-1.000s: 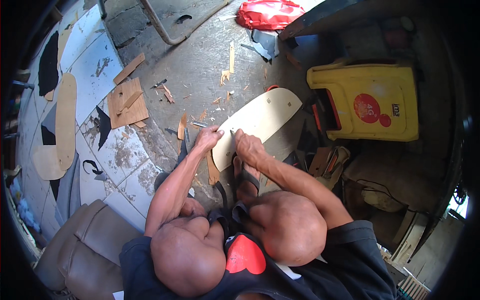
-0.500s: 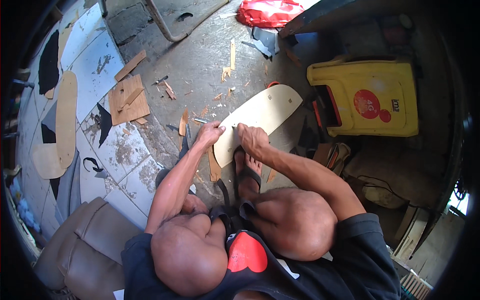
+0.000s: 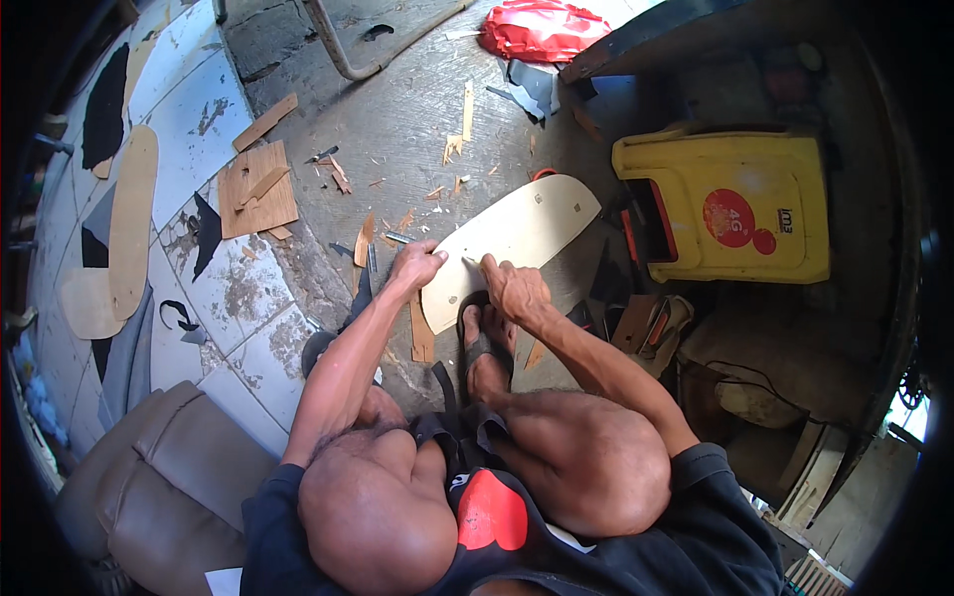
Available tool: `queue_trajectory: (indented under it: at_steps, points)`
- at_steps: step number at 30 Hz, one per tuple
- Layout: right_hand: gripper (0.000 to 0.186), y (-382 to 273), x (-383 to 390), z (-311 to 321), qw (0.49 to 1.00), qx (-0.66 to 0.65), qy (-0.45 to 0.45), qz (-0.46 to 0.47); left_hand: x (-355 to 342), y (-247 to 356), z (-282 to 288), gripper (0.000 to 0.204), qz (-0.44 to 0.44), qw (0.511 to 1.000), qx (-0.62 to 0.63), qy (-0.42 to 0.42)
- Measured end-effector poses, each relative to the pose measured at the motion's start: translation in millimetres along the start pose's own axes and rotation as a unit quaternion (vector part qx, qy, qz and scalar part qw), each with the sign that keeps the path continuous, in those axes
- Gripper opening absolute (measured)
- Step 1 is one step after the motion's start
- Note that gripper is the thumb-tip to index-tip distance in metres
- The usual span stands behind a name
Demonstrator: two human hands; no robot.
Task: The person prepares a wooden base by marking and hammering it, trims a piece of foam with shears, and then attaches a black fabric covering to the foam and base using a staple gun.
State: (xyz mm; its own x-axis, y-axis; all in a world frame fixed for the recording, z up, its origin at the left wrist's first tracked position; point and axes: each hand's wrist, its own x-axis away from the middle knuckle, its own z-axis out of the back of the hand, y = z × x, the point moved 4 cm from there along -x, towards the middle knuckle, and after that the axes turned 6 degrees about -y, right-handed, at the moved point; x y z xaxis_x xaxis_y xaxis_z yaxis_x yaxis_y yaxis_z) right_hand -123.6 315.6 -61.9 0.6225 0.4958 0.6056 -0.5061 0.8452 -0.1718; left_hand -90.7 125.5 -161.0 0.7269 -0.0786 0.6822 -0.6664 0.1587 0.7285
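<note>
A pale flat board [image 3: 532,223] with rounded ends lies at a slant in front of me, its lower end by my sandalled foot. Several small dark marks dot its face. My left hand [image 3: 415,266] grips the board's left edge, thumb on top and fingers out of sight beneath. Over the board's lower half, my right hand [image 3: 517,292] is closed in a fist with the forefinger and thumb foremost. A small thin tip [image 3: 471,260] shows at these fingers on the board; its kind is too small to make out.
Wood scraps [image 3: 256,191] and dark offcuts litter the floor at left, near another pale rounded board [image 3: 135,228]. A yellow plastic container [image 3: 735,204] lies at right. Beyond are a red plastic bag [image 3: 545,30] and a metal tube frame [image 3: 348,65]. A brown cushion [image 3: 194,487] sits at lower left.
My right hand has shifted slightly right and down on the board, and the small tip shows more clearly. My left hand keeps its grip on the edge.
</note>
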Motion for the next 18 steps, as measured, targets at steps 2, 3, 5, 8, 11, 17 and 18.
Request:
queue_trajectory:
  at_steps: [2, 3, 5, 8, 11, 17, 18]
  points:
    - [0.022, 2.4, -6.0, 0.5, 1.000, 0.020, 0.003, 0.008, -1.1, -0.8, -1.1, 0.035, -0.005, 1.000, 0.021, -0.004]
    - [0.022, 2.9, -7.3, 0.0, 0.999, 0.030, 0.004, 0.012, -0.6, -2.1, -2.9, 0.035, -0.002, 0.999, 0.031, -0.008]
    - [0.018, -0.9, -7.3, 5.8, 0.999, 0.050, -0.015, 0.015, -2.4, -5.5, -2.9, 0.035, 0.003, 0.999, 0.030, -0.011]
    - [0.017, -6.1, -12.8, 18.0, 0.993, 0.086, -0.072, 0.023, -7.0, -13.7, -3.7, 0.035, 0.008, 1.000, 0.024, -0.013]
    - [0.018, -11.1, -25.6, 26.4, 0.985, 0.131, -0.112, 0.030, -8.7, -18.2, -3.8, 0.035, 0.011, 0.998, 0.064, -0.016]
    - [0.023, -22.1, -42.1, 14.8, 0.978, 0.184, -0.103, -0.011, 0.5, -2.1, -4.0, 0.036, 0.012, 0.997, 0.078, -0.015]
    - [0.026, -29.5, -44.1, 15.6, 0.976, 0.182, -0.114, -0.026, -4.4, -5.0, -0.9, 0.036, 0.009, 0.996, 0.083, -0.016]
